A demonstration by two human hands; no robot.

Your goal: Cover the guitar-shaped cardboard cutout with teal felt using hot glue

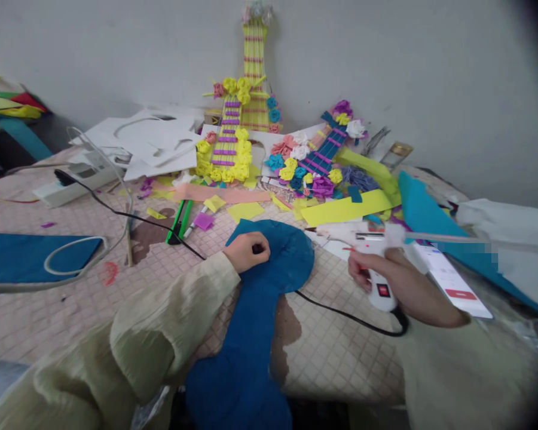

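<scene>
A blue guitar-like shape (255, 316) lies on the table, its wide lower end hanging past the front edge. My left hand (247, 252) rests on its rounded far end with the fingers curled together; whatever they may pinch is too small or hidden to make out. To the right, my right hand (397, 278) is wrapped round the handle of a white glue gun (381, 292), held above the table with its nozzle pointing left. A glue stick (457, 239) sticks out of the gun's back. The gun's black cord runs left, passing under the blue shape.
Decorated paper instruments (224, 149) with crepe flowers stand by the wall. A green cutter (179, 222), paper scraps and a yellow strip (345, 208) lie ahead. A power strip (78, 182) is at left, a phone (452, 280) at right, beside blue sheet material (430, 209).
</scene>
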